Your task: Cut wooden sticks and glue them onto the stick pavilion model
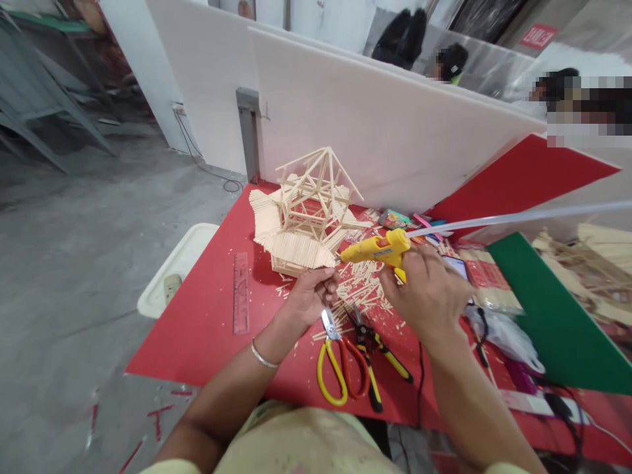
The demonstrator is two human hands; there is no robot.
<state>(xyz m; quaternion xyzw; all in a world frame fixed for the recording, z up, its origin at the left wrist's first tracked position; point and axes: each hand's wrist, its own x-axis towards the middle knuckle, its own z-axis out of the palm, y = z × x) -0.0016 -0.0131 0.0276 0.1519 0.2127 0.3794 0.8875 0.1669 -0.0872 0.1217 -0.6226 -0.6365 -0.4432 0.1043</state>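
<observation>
My right hand grips a yellow glue gun with a long clear glue stick sticking out behind; its nozzle points left at the roof edge of a wooden stick house model. My left hand is curled just below that roof edge, fingertips pinched on a thin stick or the roof's rim; I cannot make out which. The model stands on a red table.
Yellow-handled scissors and pliers lie between my hands. Loose sticks litter the table. A red ruler lies left, a white tray beyond the edge. White partition behind; green board, phone right.
</observation>
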